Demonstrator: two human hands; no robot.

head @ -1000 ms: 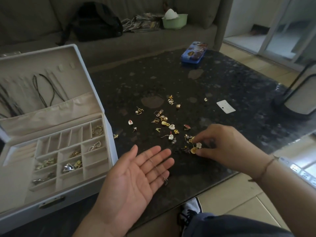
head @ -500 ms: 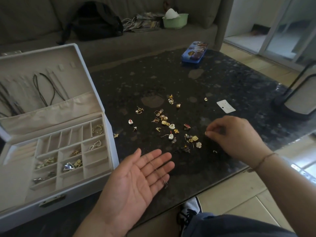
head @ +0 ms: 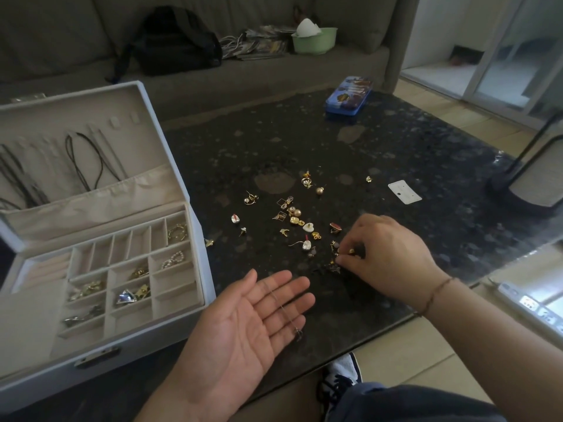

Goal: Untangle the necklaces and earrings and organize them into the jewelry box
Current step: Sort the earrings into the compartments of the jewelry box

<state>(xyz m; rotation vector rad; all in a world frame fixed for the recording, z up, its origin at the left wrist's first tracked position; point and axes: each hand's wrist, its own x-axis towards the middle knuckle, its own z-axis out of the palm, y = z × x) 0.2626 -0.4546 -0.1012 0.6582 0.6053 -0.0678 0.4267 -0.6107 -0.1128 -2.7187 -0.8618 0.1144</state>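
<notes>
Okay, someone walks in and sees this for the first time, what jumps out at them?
Probably the scatter of small gold and pearl earrings in the middle of the dark speckled table, with the right hand pinching at pieces on its near edge. Next, the left hand held palm up with a thin chain necklace draped over its fingers, beside the open white jewelry box at left.

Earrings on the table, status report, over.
Left hand open, palm up, thin chain across fingers. Right hand pinching among earrings. Jewelry box open. Nothing blocking.
</notes>
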